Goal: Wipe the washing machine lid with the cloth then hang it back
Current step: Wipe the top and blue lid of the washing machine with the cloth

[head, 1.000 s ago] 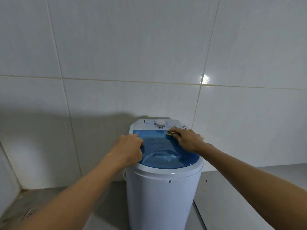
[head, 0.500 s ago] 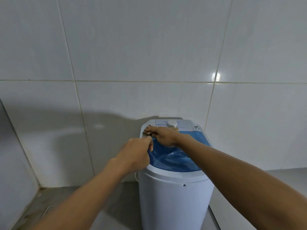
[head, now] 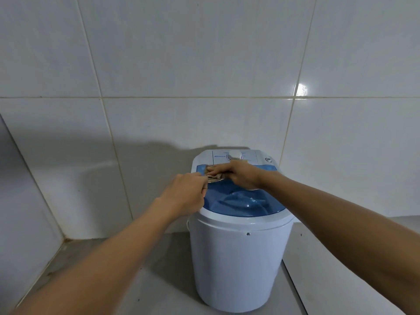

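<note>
A small white round washing machine (head: 238, 264) stands on the floor against the tiled wall, with a translucent blue lid (head: 243, 203) on top. My right hand (head: 238, 176) presses a crumpled beige cloth (head: 212, 175) flat on the lid's far left part. My left hand (head: 186, 194) is curled at the lid's left rim, its fingertips touching the cloth's near edge. Most of the cloth is hidden under my right hand.
Behind the lid is a white control panel with a round dial (head: 235, 154). White tiled walls rise behind and to the left. The grey floor (head: 113, 269) runs around the machine, with a raised ledge (head: 341, 269) to the right.
My right hand has slid the cloth from the lid's far right to its far left. My left hand has stayed on the left rim. The camera view has shifted slightly.
</note>
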